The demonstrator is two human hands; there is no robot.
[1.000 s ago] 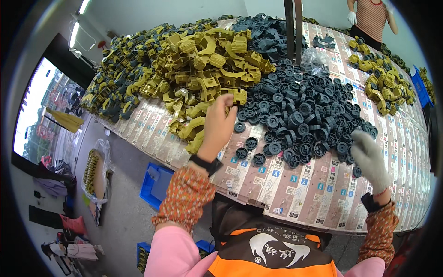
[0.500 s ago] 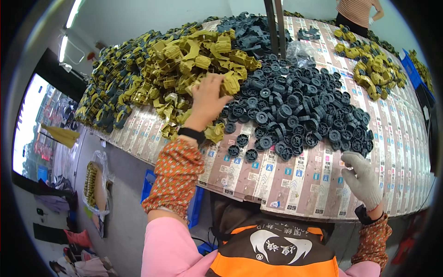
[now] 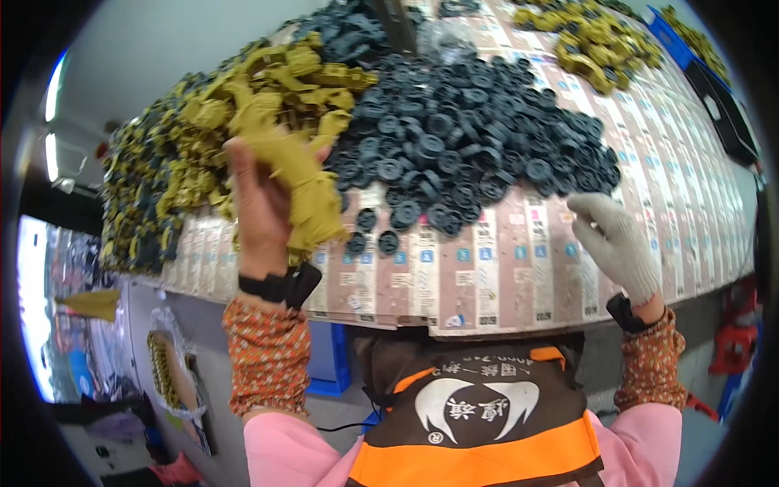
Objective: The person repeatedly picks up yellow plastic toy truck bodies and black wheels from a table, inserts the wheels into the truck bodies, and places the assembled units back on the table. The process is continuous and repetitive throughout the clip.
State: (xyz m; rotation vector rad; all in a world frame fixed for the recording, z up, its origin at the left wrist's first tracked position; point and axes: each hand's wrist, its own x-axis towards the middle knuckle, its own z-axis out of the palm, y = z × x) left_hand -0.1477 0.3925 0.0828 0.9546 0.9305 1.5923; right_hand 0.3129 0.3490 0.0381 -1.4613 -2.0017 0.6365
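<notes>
My left hand (image 3: 261,213) is raised over the table's near edge, gripping an olive-yellow plastic part (image 3: 302,193) that hangs down across its palm. Behind it lies a big heap of olive-yellow parts (image 3: 268,89). A wide pile of dark round wheels (image 3: 471,138) fills the middle of the table. My right hand (image 3: 618,243) wears a grey knit glove and rests flat on the table's paper covering, to the right of the wheels, with nothing in it.
The table (image 3: 487,284) is covered with printed paper sheets. More olive parts (image 3: 588,40) lie at the far right, dark ones (image 3: 146,195) at the far left. A blue crate (image 3: 329,365) sits on the floor below.
My left hand has lifted an olive part out of the heap and drawn it back toward me. My gloved right hand has stayed on the table's near edge.
</notes>
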